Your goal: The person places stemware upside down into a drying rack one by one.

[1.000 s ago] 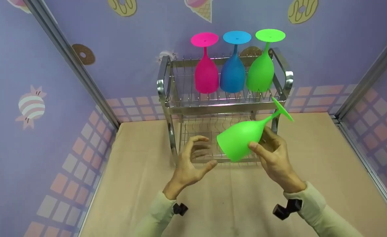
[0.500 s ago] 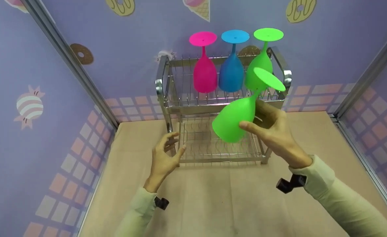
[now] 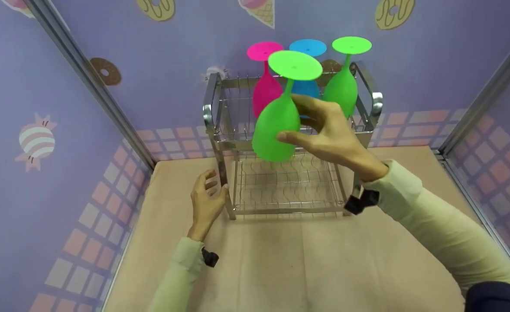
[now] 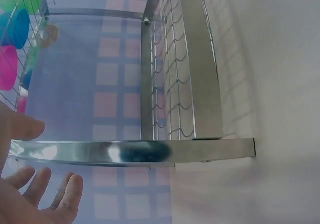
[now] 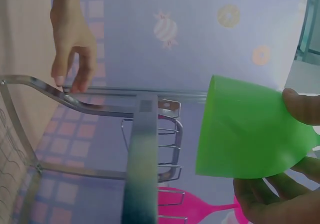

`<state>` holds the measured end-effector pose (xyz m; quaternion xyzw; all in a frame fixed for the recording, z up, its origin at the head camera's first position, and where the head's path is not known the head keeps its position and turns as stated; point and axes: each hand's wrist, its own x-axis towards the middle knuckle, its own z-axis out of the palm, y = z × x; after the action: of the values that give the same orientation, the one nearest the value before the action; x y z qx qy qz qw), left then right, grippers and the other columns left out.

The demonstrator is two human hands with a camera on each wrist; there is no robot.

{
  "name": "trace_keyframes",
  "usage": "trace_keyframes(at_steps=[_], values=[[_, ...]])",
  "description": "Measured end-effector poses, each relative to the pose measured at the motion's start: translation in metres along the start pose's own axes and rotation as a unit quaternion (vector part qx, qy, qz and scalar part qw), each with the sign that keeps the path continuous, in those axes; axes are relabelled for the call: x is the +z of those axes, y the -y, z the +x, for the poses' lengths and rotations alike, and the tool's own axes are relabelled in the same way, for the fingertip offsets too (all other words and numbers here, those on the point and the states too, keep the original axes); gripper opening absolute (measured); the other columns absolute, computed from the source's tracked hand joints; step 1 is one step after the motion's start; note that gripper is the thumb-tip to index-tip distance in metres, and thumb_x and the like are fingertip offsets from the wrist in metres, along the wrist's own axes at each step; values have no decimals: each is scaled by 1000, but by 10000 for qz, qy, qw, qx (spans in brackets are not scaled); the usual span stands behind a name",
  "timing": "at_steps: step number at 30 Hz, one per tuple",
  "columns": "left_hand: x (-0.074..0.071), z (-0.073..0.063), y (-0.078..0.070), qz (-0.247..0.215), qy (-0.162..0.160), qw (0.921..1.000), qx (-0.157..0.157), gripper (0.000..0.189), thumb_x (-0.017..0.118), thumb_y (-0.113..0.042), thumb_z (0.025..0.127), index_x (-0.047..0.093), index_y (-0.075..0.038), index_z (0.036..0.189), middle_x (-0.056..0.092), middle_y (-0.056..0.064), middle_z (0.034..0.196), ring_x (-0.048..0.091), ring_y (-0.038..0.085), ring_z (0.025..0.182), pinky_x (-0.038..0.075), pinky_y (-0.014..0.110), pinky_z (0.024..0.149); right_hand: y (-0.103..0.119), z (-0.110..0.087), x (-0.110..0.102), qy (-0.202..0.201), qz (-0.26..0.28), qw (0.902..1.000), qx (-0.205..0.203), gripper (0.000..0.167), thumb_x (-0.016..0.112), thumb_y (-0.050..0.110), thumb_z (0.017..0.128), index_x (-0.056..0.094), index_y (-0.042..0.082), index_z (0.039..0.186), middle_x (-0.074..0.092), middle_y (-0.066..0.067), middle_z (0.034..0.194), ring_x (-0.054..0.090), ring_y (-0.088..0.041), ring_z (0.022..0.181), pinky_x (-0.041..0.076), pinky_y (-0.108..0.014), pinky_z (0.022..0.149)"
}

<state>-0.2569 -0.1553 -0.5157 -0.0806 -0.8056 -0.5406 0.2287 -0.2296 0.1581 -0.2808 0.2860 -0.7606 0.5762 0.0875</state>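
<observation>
My right hand [image 3: 330, 132] grips a green plastic wine glass [image 3: 276, 128] by its bowl, thumb on the near side. The glass is upside down, foot up and slightly tilted, in front of the top tier of a two-tier metal dish rack [image 3: 289, 211]. In the right wrist view its open rim [image 5: 204, 134] faces the rack. Beside the rack's front left post [image 4: 215, 149] is my left hand [image 3: 206, 207], thumb and fingers spread to either side of it in the left wrist view, fingers loosely bent.
On the top tier, a pink wine glass [image 3: 265, 93], a blue one [image 3: 306, 88] and another green one [image 3: 341, 89] stand upside down in a row. The rack's curved side handles [image 3: 377, 104] rise at both ends. Patterned walls [image 3: 107, 26] enclose the beige surface [image 3: 272, 260].
My right hand has raised the green wine glass and carried it left, turning it from lying slanted to nearly upside down. My left hand has moved left to the rack's post.
</observation>
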Motion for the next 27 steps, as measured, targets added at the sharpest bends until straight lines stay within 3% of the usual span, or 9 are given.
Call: trace_keyframes(at_steps=[5,15,21,27], values=[[3,5,7,-93,97,9996,-248,47,77,3,92,64,6,137,68,28,133,73,49,110,65,56,94,6,25,9,47,-314,9995,-63,76,88,15,86,55,3,153,69,-10,142,69,-24,126,58,-38,110],[9,15,21,91,-104,9990,-428,28,82,0,93,76,1,120,78,19,111,80,34,88,68,30,73,4,72,35,50,-788,9967,195,76,86,15,89,52,5,156,66,-10,146,69,-23,129,61,-32,105],[8,18,19,422,-47,9979,-490,24,84,-4,92,77,0,115,78,17,103,80,31,84,68,33,71,-3,97,48,9,-985,9949,202,74,84,14,91,51,6,156,66,-10,145,69,-23,129,62,-31,103],[7,19,18,534,153,9973,-481,18,83,-4,92,77,-1,109,78,15,100,80,30,86,69,36,75,-15,116,61,116,-1243,9920,167,70,80,14,95,49,4,157,66,-13,144,68,-26,130,61,-39,106]])
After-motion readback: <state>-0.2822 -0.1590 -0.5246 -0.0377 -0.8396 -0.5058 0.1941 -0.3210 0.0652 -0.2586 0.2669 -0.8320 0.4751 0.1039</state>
